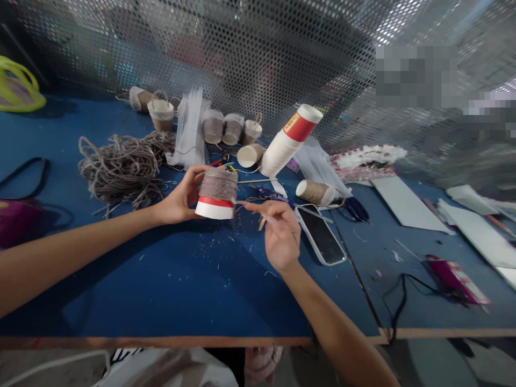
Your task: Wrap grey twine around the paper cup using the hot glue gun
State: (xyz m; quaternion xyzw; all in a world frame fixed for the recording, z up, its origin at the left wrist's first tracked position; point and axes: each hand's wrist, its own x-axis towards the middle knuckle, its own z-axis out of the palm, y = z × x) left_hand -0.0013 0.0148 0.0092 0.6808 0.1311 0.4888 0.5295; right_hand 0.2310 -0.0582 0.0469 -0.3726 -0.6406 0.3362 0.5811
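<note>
My left hand (pixel 179 200) is closed around a paper cup (pixel 215 209), tilted above the table. Grey-brown cord (pixel 219 184) is wound in close rows over much of the cup; a red band and the white rim stay bare. Just right of the cup is my right hand (pixel 282 231), palm partly up and a little blurred. Its fingers pinch near a short stretch of cord at the cup's side, the index finger reaching toward the cup. Behind my left hand lies a loose heap of the same cord (pixel 121 166).
Behind stand a leaning stack of paper cups (pixel 280 153) and several cord-wrapped cups (pixel 213 127) near a perforated metal screen (pixel 258 59). A phone (pixel 322 235) lies right of my right hand. Purple hot glue gun (pixel 457 279) and white boards (pixel 409 204) lie further right.
</note>
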